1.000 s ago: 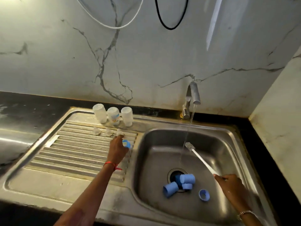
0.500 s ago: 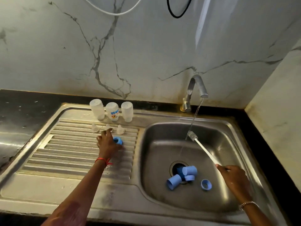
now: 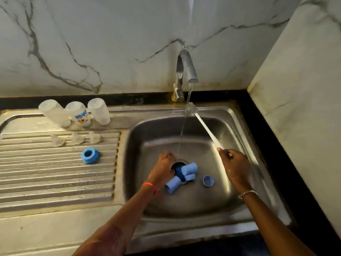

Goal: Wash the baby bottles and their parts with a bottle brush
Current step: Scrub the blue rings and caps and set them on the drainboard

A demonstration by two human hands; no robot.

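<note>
Steel sink [image 3: 239,126] | blue caps [image 3: 190,168] on drain [image 3: 181,160] | slim white brush [image 3: 208,130]

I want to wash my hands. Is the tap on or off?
On. A thin stream of water runs from the tap past the bottle brush into the sink.

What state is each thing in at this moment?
Tap, running.
Brush, gripped by right hand, head at the stream.
Bottles, three standing in a row, uncapped.
Teats, three loose on drainboard.
Drainboard ring, lying loose.
Caps, lying on their sides at the drain.
Sink ring, lying beside caps.
Left hand, down at the caps; grip hidden.
</note>
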